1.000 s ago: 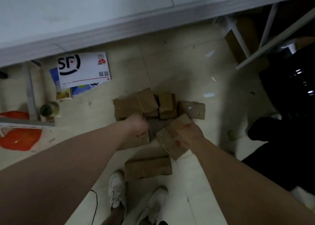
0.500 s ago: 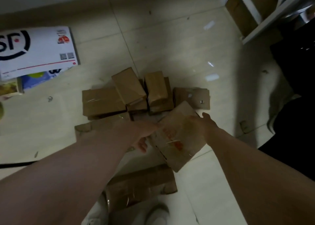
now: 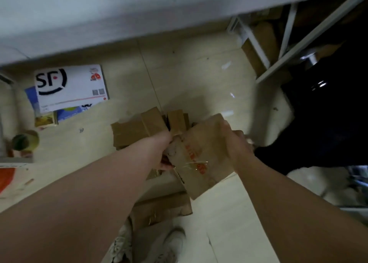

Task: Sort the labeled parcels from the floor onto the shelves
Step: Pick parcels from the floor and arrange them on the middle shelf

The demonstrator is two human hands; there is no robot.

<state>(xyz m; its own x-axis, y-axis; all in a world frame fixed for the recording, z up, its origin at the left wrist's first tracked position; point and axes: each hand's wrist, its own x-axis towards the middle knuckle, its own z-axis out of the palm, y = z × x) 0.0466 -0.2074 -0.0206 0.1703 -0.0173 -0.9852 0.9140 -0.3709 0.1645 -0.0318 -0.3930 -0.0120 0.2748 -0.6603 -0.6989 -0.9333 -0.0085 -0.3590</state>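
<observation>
Head view looks down your two bare arms to the tiled floor (image 3: 199,73). Your right grip (image 3: 237,145) is wrapped over the upper right corner of the held parcel (image 3: 199,163), with the back of the hand facing the camera and the fingers curled over the far edge. Your left grip (image 3: 165,155) is on the same parcel at its left edge. Most of that hand is hidden behind the cardboard, and only a few fingertips show beneath the edge, so it appears to hold from below.

The held parcel is a brown cardboard box with red print and a strip of clear tape on its face. It sits tilted between your hands, above the pile of parcels (image 3: 139,129) on the floor. Those brown boxes lie close together, some overlapping. One more flat parcel (image 3: 161,207) lies nearer to you, just ahead of your pale shoes (image 3: 171,242).

To the left, a white SF envelope (image 3: 71,87) rests on the floor over some blue printed packets. The white shelf frame (image 3: 274,67) stands at the upper right, with brown boxes under it.
</observation>
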